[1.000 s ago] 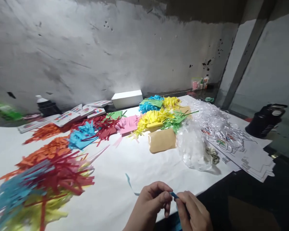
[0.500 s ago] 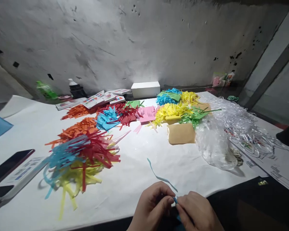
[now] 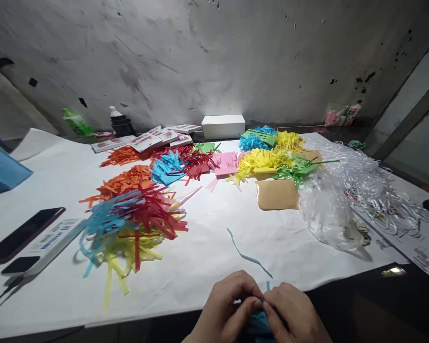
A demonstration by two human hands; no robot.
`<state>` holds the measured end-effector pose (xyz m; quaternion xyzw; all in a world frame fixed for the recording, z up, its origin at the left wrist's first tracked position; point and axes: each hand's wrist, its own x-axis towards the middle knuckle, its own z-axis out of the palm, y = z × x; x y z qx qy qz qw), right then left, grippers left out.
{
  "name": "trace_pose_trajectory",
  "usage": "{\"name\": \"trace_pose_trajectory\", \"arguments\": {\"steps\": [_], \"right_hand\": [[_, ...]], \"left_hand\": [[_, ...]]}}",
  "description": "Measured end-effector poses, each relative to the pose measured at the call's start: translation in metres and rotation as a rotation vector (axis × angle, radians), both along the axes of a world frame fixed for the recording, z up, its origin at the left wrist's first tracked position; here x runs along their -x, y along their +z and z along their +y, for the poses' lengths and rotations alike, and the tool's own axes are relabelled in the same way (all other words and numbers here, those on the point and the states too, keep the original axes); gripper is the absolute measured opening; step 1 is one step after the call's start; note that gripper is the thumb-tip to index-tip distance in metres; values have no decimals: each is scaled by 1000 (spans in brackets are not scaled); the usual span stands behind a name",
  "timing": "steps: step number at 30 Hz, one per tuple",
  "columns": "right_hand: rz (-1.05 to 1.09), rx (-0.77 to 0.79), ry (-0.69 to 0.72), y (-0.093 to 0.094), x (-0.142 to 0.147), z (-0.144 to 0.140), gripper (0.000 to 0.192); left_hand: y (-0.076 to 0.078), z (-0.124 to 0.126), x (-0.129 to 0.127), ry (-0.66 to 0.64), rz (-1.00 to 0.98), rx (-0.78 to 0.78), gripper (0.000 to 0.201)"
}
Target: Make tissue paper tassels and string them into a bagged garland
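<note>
Item: blue paper strip (image 3: pixel 248 257), thin, light, limp, easily torn; its free end curls up over the white surface (image 3: pixel 207 267), near end pinched at the front edge. Your left hand (image 3: pixel 227 307) and right hand (image 3: pixel 293 314) meet fingertip to fingertip, both closed on it. Judged best held near the end, lightly, between thumb and forefinger. Nearby: mixed strip pile (image 3: pixel 128 224), clear plastic bag (image 3: pixel 325 214)

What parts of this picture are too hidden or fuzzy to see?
- Head view: the blue paper strip ends between the left hand and right hand; fingers hide the pinched part.
- Wrists: cut off by the bottom edge.
- Printed cards: print too small.
- Contents of the plastic bag: blurred by crinkles.
</note>
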<state>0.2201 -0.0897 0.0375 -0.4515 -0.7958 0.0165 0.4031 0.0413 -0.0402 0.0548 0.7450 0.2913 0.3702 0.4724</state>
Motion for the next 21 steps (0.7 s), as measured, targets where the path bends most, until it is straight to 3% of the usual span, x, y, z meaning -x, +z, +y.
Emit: {"name": "trace_pose_trajectory", "arguments": {"steps": [5, 13, 18, 21], "right_hand": [[102, 165, 51, -8, -4, -4, 17], [125, 158, 64, -12, -2, -5, 17], [138, 230, 112, -11, -7, -5, 15], [145, 272, 147, -12, -9, -6, 13]], "left_hand": [[-3, 1, 4, 21, -31, 11, 21], [-3, 0, 3, 8, -43, -3, 22], [-7, -3, 5, 13, -53, 132, 18], [-8, -3, 6, 55, -23, 123, 16]]}}
